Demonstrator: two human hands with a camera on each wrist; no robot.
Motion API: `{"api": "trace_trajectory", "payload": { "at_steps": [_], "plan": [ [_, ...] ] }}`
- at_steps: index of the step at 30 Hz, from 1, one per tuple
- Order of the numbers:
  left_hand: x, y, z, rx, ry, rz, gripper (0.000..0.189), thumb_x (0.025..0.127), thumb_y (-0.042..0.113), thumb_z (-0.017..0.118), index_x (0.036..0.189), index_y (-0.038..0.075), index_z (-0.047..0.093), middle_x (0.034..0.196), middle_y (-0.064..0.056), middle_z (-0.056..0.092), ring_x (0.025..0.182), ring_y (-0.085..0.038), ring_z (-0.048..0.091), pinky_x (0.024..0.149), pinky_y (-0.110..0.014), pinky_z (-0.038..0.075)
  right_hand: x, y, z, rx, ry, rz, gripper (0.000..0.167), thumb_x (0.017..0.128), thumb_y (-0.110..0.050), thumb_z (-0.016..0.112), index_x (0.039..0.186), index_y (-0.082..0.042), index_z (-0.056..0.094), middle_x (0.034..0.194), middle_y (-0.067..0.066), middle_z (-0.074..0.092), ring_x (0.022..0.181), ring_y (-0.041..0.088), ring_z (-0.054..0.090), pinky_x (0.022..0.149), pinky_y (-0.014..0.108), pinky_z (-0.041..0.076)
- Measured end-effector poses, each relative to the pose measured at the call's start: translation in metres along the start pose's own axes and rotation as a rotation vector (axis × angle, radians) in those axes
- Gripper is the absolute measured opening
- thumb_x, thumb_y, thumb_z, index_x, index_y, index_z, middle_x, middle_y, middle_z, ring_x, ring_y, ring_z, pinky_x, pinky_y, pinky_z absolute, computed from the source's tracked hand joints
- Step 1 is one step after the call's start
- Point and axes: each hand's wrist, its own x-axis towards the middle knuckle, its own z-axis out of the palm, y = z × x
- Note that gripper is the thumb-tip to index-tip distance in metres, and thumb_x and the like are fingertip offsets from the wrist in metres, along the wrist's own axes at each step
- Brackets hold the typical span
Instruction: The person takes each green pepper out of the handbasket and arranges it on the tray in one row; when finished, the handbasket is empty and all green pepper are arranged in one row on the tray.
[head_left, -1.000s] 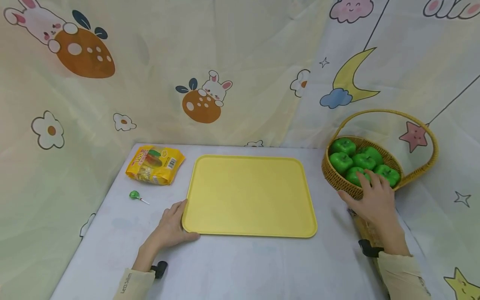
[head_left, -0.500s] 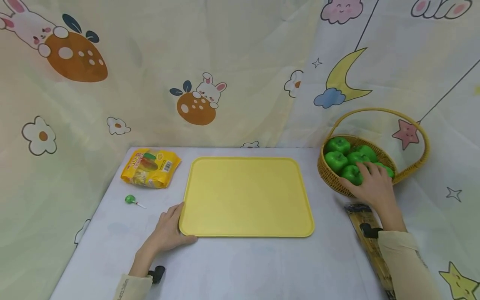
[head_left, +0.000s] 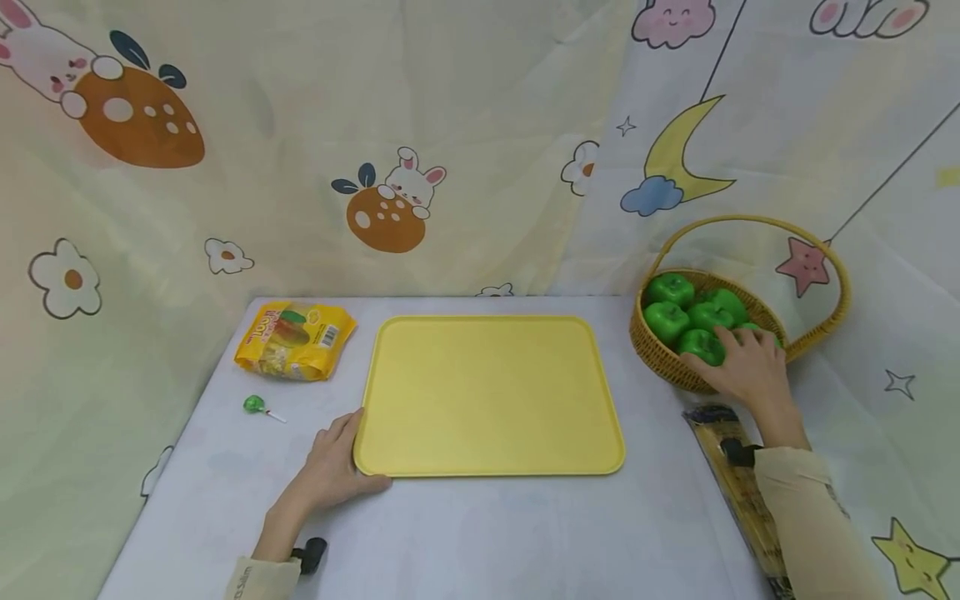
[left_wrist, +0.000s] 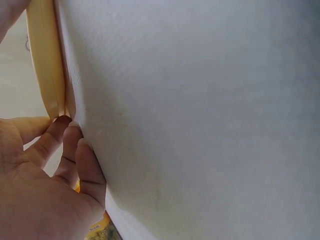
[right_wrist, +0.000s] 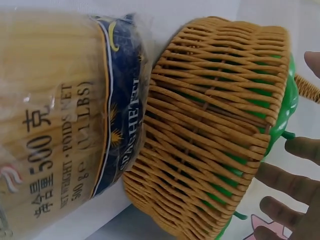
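Left hand (head_left: 327,468) clamped on near left corner of yellow tray (head_left: 489,396), tray centred toward far edge of table (head_left: 510,537), right hand (head_left: 750,372) with fingers apart over green apples (head_left: 708,316), contact unclear, apples in wicker basket (head_left: 666,362) at table's far right corner, spaghetti pack (head_left: 737,487) along right edge.

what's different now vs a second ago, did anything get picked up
The right hand has moved forward and slightly right over the wicker basket, from the front green bell pepper toward its right-hand neighbour, uncovering more of the spaghetti pack. Nothing has been lifted out. The left hand still holds the near-left corner of the yellow tray; the mango candy bag and green lollipop stayed put.
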Motion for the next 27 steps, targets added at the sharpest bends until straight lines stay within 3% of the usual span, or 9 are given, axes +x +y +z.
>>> {"api": "trace_trajectory", "payload": {
  "at_steps": [10,27],
  "plan": [
    [-0.001,0.000,-0.001,-0.009,0.000,0.004,0.128,0.065,0.068,0.083,0.161,0.010,0.020,0.159,-0.017,0.032,0.121,-0.032,0.042,0.097,-0.054,0.046,0.006,0.010,0.008,-0.011,-0.040,0.007,0.099,0.092,-0.075,0.043,0.146,0.008,0.039,0.141,0.045,0.034,0.129,0.067,0.022,0.097,0.081,0.022],
    [0.000,-0.002,0.000,-0.008,0.008,0.001,0.128,0.065,0.068,0.083,0.160,0.009,0.020,0.159,-0.016,0.032,0.123,-0.032,0.042,0.101,-0.057,0.046,0.008,0.009,0.013,0.018,-0.028,0.009,0.094,0.095,-0.071,0.040,0.145,0.009,0.039,0.139,0.046,0.036,0.126,0.068,0.023,0.095,0.080,0.021]
  ]
}}
